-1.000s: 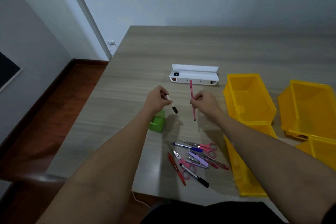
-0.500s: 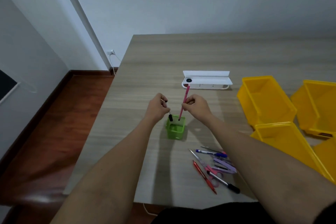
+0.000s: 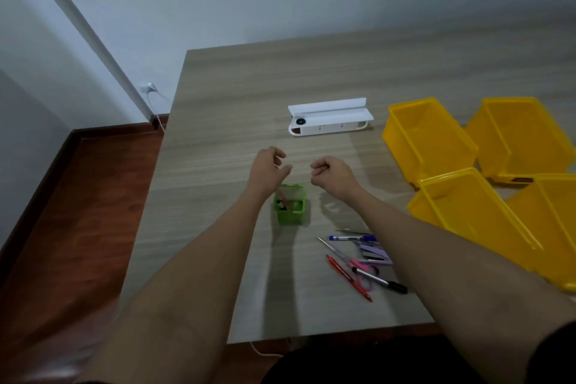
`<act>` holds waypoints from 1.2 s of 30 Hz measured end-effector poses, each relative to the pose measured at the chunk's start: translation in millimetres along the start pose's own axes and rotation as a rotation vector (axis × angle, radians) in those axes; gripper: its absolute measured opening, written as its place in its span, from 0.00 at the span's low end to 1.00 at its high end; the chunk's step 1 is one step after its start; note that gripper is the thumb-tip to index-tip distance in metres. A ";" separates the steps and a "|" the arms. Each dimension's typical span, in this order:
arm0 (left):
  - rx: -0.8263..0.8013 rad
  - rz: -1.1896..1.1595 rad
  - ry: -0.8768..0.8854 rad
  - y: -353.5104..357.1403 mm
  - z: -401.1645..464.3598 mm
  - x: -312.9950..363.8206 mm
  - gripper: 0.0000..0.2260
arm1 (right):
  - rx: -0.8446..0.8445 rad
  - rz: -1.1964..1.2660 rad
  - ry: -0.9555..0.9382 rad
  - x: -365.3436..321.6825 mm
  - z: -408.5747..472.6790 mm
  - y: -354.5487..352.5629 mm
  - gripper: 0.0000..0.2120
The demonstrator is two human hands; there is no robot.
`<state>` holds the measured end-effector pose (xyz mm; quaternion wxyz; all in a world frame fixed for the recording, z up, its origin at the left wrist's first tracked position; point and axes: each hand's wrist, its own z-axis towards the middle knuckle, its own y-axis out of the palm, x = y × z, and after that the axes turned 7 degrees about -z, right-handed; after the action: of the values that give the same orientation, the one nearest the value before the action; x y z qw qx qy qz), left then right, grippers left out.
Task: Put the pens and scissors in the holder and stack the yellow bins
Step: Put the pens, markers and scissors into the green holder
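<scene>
Since the earlier frame, two pens are released into the green holder (image 3: 290, 204); left hand (image 3: 268, 167) and right hand (image 3: 331, 174) hover empty, seemingly loosely curled, freed for the remaining scissors.

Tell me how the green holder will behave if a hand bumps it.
The green holder looks small, thin-walled and plastic, so probably light and apt to slide on the smooth table. It stands taller than wide with pens leaning inside, so a knock near its rim might tip it.
</scene>
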<state>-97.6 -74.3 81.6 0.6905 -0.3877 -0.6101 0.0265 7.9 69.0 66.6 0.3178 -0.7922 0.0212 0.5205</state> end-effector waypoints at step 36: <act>-0.310 0.382 -0.136 176.2 -108.1 -37.2 0.06 | -0.173 -0.579 0.093 168.6 -92.7 -55.7 0.14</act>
<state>63.1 -24.7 -44.1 0.5627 -0.5945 -0.5675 0.0886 180.5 114.8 -24.2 0.3831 -0.8123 -0.2353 0.3715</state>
